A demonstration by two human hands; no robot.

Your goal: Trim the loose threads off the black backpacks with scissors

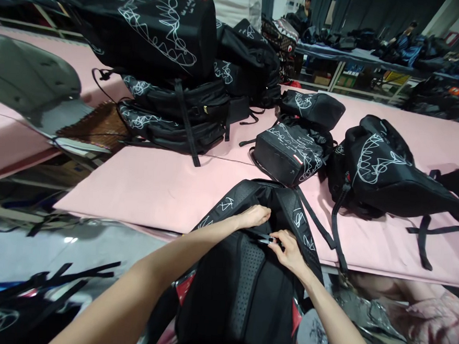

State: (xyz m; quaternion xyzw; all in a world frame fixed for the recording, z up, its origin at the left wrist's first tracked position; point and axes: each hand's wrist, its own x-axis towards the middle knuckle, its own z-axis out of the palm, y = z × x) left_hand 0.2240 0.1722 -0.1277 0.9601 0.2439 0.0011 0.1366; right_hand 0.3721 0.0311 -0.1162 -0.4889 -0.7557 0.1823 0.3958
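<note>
A black backpack [213, 291] leans against the table edge in front of me, its padded back panel and white-printed shoulder straps facing up. Over the upper part of that panel, between the straps, my left hand [256, 216] is closed with curled fingers; what they pinch is hidden. My right hand [289, 249] is closed on small thread snips [264, 240], their metal blades pointing left across the top of the back panel, just below my left hand.
Pink-covered table [145, 187] ahead. Stacked black backpacks [171, 110] stand at the left back, more backpacks [383, 167] at the right. A grey chair [27, 79] is at the left. A person's arm [398, 291] shows at lower right; people are at far tables.
</note>
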